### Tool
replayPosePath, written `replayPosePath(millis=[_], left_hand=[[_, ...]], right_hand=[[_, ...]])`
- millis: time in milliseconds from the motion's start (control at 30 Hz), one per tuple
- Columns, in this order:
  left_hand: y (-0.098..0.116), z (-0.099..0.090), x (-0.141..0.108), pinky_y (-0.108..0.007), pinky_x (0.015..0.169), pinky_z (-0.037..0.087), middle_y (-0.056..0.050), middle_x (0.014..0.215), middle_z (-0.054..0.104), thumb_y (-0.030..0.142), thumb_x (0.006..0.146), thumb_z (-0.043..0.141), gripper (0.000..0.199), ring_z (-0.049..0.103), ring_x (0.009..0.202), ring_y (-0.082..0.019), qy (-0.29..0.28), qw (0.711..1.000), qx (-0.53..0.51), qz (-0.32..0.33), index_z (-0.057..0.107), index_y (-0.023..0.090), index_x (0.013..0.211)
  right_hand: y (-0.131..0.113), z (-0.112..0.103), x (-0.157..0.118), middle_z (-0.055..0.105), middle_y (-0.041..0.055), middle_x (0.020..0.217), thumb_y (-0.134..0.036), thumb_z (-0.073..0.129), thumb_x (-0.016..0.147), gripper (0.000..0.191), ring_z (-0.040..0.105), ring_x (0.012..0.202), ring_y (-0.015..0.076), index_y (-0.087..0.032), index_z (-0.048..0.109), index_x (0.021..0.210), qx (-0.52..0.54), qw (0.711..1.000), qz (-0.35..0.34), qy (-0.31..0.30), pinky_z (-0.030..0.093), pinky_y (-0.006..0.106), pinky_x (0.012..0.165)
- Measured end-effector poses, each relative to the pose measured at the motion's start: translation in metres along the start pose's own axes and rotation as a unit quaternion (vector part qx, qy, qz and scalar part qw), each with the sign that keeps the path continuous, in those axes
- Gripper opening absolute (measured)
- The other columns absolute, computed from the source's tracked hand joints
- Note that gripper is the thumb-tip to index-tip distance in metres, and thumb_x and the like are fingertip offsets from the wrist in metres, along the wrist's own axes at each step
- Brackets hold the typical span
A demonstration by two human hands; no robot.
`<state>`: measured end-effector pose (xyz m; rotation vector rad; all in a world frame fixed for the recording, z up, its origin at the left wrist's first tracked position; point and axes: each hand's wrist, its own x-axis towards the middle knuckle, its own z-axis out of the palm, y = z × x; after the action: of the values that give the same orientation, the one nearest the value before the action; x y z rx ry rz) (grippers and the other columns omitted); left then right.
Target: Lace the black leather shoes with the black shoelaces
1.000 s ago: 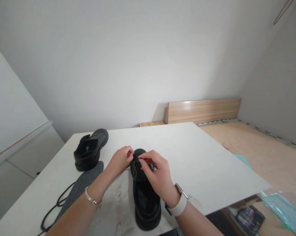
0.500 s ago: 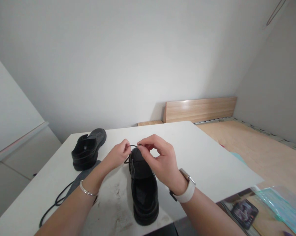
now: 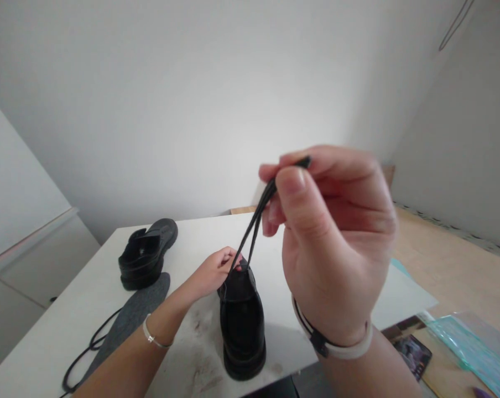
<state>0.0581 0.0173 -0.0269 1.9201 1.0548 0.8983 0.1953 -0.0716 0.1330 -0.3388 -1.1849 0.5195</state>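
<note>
A black shoe point(image 3: 242, 326) stands on the white table, its heel toward me. Two strands of black lace point(image 3: 255, 216) run taut from its front up to my right hand point(image 3: 333, 232), which pinches them between thumb and fingers, raised close to the camera. My left hand point(image 3: 219, 269) is closed at the front of the shoe beside the strands; its fingertips are partly hidden, and what they grip is too small to tell.
Another black shoe point(image 3: 147, 253) lies at the table's point(image 3: 192, 228) far left, near a grey insole point(image 3: 140, 309) and a loose black lace point(image 3: 93, 345). A phone point(image 3: 413, 356) and plastic packaging point(image 3: 474, 348) lie at the lower right.
My right hand has risen toward the camera and pulled the lace up from the shoe into two taut strands. My left hand has moved slightly right, to the shoe's front.
</note>
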Motion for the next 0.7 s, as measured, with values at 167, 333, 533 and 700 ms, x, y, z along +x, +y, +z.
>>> replayPosePath(millis=[167,333,533,700], left_hand=[[-0.002,-0.003,-0.01,-0.04,0.097,0.052,-0.011,0.105,0.076,0.075,0.092,0.022,0.075,0.068,0.102,-0.027,-0.026,0.999,-0.01,0.042,0.074,0.023,0.105],[-0.008,0.009,-0.013,-0.044,0.1,0.051,-0.014,0.108,0.074,0.073,0.08,0.053,0.062,0.067,0.105,-0.03,-0.005,0.998,0.0,0.062,0.076,0.018,0.099],[0.006,0.024,-0.014,-0.041,0.091,0.055,-0.007,0.099,0.075,0.036,0.075,0.071,0.017,0.067,0.095,-0.027,0.046,0.997,0.017,0.055,0.077,0.026,0.088],[0.004,0.022,-0.011,-0.038,0.087,0.058,-0.004,0.093,0.077,0.04,0.072,0.077,0.013,0.067,0.089,-0.025,0.057,0.996,0.03,0.055,0.077,0.029,0.08]], right_hand=[[0.015,0.025,0.023,0.068,-0.0044,0.089,-0.007,0.062,0.09,0.018,0.069,0.077,0.0096,-0.024,0.061,0.087,0.067,0.998,-0.005,-0.011,0.058,0.017,0.057],[0.034,0.038,0.029,0.068,-0.0036,0.091,-0.023,0.053,0.099,0.007,0.072,0.08,0.0096,-0.021,0.058,0.095,0.008,0.999,0.039,-0.037,0.06,0.021,0.071],[0.014,0.056,0.035,0.064,-0.0041,0.085,-0.02,0.05,0.1,0.011,0.068,0.073,0.0055,-0.021,0.056,0.091,0.035,0.998,0.042,-0.031,0.057,0.015,0.068],[-0.002,0.067,0.044,0.055,-0.0023,0.071,-0.054,0.053,0.096,0.039,0.065,0.069,0.008,-0.023,0.049,0.072,0.149,0.989,0.015,-0.001,0.057,0.02,0.069]])
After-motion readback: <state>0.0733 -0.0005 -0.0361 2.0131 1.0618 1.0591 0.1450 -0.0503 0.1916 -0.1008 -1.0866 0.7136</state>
